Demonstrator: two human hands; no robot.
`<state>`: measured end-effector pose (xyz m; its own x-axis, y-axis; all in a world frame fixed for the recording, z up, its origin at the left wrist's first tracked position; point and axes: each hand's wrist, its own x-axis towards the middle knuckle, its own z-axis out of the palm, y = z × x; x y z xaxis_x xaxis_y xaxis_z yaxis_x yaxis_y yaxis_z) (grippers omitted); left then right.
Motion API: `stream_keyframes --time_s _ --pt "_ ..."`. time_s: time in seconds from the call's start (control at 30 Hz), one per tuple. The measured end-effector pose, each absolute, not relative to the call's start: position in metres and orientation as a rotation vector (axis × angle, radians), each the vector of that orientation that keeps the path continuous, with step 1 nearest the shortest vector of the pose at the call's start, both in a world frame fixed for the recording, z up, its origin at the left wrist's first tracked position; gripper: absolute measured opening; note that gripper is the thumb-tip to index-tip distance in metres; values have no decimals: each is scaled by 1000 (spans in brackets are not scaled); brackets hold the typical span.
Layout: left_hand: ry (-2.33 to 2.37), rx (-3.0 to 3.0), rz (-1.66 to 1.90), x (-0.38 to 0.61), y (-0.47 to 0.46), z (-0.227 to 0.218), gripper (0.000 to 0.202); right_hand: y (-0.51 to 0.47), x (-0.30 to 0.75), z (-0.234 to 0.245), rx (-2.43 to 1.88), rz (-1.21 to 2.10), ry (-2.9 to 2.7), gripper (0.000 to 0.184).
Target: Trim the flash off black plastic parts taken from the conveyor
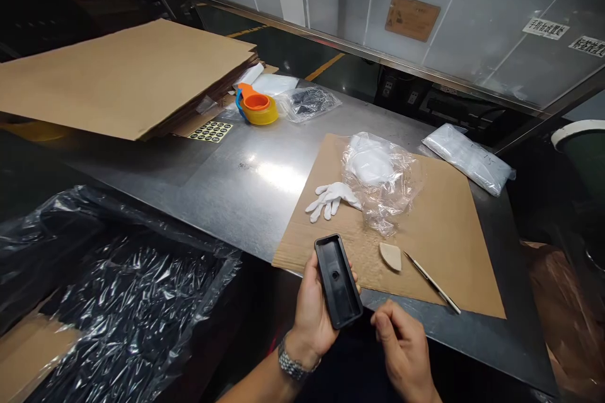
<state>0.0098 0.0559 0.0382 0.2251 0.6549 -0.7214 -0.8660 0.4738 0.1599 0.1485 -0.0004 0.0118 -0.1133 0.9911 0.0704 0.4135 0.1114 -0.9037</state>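
My left hand is wrapped round a black rectangular tray-like part, its hollow side facing up with a small round hole inside. To the right of the part, apart from it, my right hand is closed, thumb pressed against curled fingers; whatever may be inside is hidden. Just beyond my hands a cardboard sheet lies on the metal table. On it are a beige wedge-shaped piece, a thin pen-like tool, a white glove and a clear plastic bag with white contents.
Stacked cardboard sheets cover the table's far left. Near them lie a tape dispenser, a sticker sheet and a clear bag. A white plastic packet is at the right. Black plastic sheeting fills the lower left.
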Motion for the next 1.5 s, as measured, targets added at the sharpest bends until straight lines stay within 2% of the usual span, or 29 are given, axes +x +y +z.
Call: stream_keyframes --time_s 0.1,0.17,0.33,0.5,0.77,0.93,1.03,1.13,1.23,1.37,1.5 --pt "809 -231 1167 12 51 37 38 4 150 20 -1548 1437 -1512 32" --pt "776 -162 1236 13 47 37 36 8 147 25 -1559 1599 -1486 34" --pt "748 -58 1213 12 41 39 48 16 144 27 -1553 1803 -1382 31" --pt "735 -71 1205 11 43 40 50 18 148 27 -1522 1899 -1289 31" --pt "786 -54 1226 16 40 39 49 18 148 24 -1629 1715 -1555 26" --pt "772 -152 1147 15 44 35 36 19 149 26 -1650 1744 -1571 17" --pt "791 -217 1006 11 49 32 45 18 150 26 -1624 1732 -1584 14" --pt "803 -252 917 9 52 29 52 18 152 24 -1601 1721 -1581 18" --pt "791 -250 876 9 53 27 55 19 155 26 -1648 1462 -1670 27" --pt "759 -263 811 14 52 24 54 24 158 37 -1499 973 -2013 18" --pt "666 -297 735 18 48 18 47 33 154 49 -1275 879 -2380 36"
